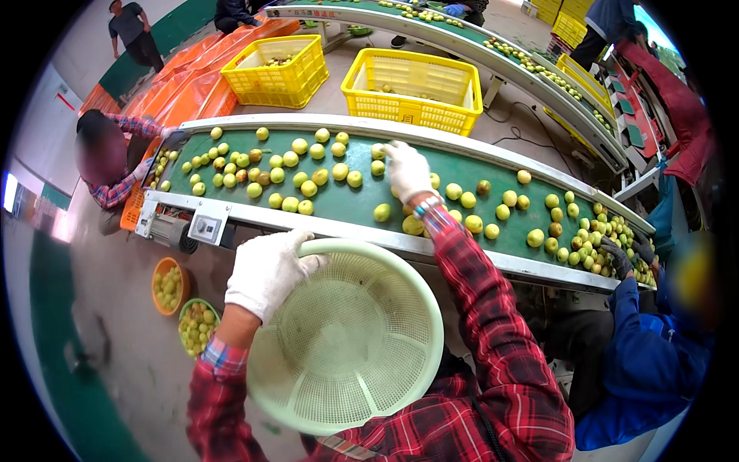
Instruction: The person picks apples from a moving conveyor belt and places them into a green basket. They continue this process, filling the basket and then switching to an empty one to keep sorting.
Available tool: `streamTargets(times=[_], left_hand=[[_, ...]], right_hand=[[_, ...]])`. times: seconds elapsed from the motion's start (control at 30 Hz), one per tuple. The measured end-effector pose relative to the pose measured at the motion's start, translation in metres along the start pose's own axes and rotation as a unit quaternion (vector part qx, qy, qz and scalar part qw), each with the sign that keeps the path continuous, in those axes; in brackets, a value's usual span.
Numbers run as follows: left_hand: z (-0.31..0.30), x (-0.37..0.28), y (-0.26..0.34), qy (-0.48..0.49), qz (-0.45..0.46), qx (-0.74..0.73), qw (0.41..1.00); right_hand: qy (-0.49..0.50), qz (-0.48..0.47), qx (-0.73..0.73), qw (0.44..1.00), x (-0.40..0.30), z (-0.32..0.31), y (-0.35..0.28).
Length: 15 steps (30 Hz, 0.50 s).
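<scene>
My left hand [271, 271], in a white glove, grips the rim of a pale green plastic colander basket [430, 323], which holds no fruit and rests near my lap. Over the green conveyor belt [364, 202] reaches my right hand [409, 172], gloved in white, with its fingertips at a round yellow-green fruit [378, 151] near the far rail. Whether it grips this fruit is unclear. Many similar fruits, some with brown patches, lie spread along the belt. They are heaped at its right end.
Beyond the belt stand yellow plastic crates [413, 115] and a second conveyor [502, 58]. A co-worker's dark-gloved hands [618, 257] touch fruit at right; another person [112, 161] is at the left end. An orange basket [183, 289] and a green basket [216, 315] hold fruit on the floor.
</scene>
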<state>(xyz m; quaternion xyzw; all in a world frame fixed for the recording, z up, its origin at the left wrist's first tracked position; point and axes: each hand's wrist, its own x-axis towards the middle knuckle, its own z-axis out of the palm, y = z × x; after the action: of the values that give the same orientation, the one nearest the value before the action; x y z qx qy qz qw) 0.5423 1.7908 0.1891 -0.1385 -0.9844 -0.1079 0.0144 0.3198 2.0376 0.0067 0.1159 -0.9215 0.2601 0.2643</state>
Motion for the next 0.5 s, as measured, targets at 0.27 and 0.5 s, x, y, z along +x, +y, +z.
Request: streamTargets(times=[0.27,0.5], left_hand=[[0.007,0.001,0.025,0.019,-0.023,0.023,0.999],[0.015,-0.008,0.051,0.043,-0.016,0.007,0.999]], right_hand=[[-0.071,-0.003,0.019,0.997,0.017,0.023,0.01],[0.144,0.014,-0.045,0.989,-0.08,-0.092,0.095]])
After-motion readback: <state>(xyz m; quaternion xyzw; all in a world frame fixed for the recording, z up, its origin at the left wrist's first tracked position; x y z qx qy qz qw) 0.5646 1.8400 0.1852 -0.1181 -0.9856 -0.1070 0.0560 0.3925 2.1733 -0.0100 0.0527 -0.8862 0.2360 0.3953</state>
